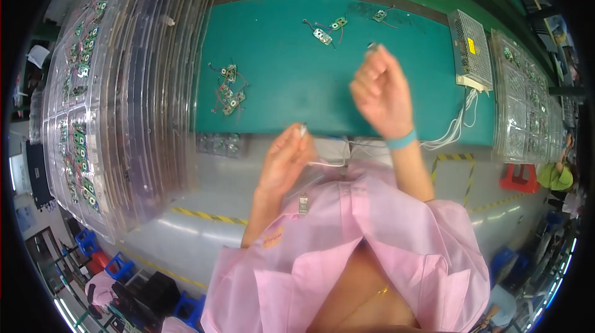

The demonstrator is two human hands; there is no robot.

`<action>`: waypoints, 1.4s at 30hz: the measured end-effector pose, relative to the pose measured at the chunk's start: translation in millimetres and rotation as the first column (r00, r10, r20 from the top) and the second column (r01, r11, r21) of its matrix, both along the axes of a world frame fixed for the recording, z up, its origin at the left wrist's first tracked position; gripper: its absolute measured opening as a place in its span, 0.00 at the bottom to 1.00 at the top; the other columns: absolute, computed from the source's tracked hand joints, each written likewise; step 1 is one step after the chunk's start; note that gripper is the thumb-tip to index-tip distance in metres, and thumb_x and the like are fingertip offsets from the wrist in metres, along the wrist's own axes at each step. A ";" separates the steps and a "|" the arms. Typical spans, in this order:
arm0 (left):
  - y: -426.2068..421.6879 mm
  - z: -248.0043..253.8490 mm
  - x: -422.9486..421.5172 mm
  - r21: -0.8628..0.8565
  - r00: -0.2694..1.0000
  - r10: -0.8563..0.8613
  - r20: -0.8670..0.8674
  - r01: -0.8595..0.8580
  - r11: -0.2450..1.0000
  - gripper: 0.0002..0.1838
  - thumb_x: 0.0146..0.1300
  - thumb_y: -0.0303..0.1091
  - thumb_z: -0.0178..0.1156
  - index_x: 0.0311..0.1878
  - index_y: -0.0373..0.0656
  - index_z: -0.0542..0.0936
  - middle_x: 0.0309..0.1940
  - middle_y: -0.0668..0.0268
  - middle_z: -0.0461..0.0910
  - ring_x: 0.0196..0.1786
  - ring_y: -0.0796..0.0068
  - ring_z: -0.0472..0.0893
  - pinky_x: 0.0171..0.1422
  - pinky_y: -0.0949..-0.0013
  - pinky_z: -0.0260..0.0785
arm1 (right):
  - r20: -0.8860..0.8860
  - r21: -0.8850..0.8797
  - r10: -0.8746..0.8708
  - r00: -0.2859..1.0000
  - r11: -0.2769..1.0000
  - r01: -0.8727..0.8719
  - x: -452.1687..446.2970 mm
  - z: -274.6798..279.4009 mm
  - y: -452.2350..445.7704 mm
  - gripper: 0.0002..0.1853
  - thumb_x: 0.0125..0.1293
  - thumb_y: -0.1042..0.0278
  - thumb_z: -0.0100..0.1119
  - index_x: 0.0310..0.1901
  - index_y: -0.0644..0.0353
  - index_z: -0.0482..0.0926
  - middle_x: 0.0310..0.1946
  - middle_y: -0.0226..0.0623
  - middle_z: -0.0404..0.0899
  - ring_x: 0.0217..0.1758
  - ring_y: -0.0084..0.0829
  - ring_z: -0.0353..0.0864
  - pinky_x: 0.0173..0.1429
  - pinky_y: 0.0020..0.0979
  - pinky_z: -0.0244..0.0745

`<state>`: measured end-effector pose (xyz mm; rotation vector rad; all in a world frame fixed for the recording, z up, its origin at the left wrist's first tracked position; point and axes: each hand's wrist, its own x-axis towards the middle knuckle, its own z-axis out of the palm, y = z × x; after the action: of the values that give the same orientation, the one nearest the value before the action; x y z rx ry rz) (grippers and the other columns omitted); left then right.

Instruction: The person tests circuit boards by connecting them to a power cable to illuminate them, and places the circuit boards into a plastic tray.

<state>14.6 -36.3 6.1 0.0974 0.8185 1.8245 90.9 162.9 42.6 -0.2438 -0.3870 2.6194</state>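
At the near edge of the green table mat [279, 91], my left hand [286, 154] is closed in a pinch. A small metal-tipped plug [303, 129] pokes up from its fingertips, and a white cable [328, 164] trails out beside that hand. My right hand [383, 94], with a blue band at the wrist, is raised over the right part of the mat. Its fingers are pinched on a small dark piece [372, 47], too blurred to name. Beyond it lie wired circuit boards [322, 36] and another single board [380, 16].
More wired boards [230, 97] lie on the mat's left. Tall stacks of clear plastic trays [124, 85] holding boards stand at left, with more trays [524, 97] at right. A perforated metal power supply [471, 48] with white cables sits at the right edge. Other people are in the background.
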 end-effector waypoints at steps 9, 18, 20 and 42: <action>1.0 -12.6 -28.7 -0.050 0.946 0.287 -0.149 -0.297 0.954 0.13 0.74 0.37 0.44 0.32 0.44 0.70 0.21 0.72 0.63 0.28 0.79 0.65 0.38 0.74 0.61 | 0.398 0.238 0.423 0.814 0.809 -0.537 -49.3 -1.1 -28.8 0.17 0.69 0.51 0.51 0.36 0.58 0.76 0.27 0.29 0.77 0.22 0.17 0.70 0.24 0.18 0.62; 6.4 -14.5 -32.4 -0.083 0.919 0.343 -0.195 -0.364 0.928 0.14 0.73 0.38 0.45 0.31 0.43 0.72 0.24 0.70 0.67 0.37 0.74 0.74 0.47 0.70 0.66 | 0.211 0.843 -0.745 0.632 -0.188 -0.504 -55.7 -29.5 19.3 0.11 0.64 0.60 0.54 0.36 0.61 0.74 0.28 0.36 0.77 0.28 0.28 0.77 0.27 0.23 0.70; 5.8 -14.5 -33.8 -0.085 0.922 0.332 -0.200 -0.354 0.931 0.14 0.73 0.38 0.45 0.31 0.43 0.72 0.24 0.70 0.67 0.37 0.74 0.74 0.47 0.70 0.65 | 0.006 0.719 -0.817 0.577 -0.398 -0.570 -62.2 -52.0 27.5 0.09 0.63 0.63 0.54 0.36 0.60 0.73 0.27 0.37 0.77 0.29 0.30 0.77 0.27 0.24 0.70; 34.1 -3.1 -13.5 -0.123 0.961 0.147 -0.235 -0.180 0.976 0.15 0.73 0.41 0.46 0.32 0.44 0.71 0.20 0.73 0.66 0.30 0.77 0.70 0.39 0.75 0.62 | 0.541 0.491 -0.170 0.824 0.859 -0.145 15.6 -27.2 27.9 0.10 0.69 0.62 0.51 0.39 0.61 0.73 0.32 0.36 0.76 0.25 0.17 0.73 0.23 0.14 0.63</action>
<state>1.1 -2.2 3.1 0.1501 1.1443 1.9263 106.5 190.8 15.3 -0.8444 -1.2640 2.2602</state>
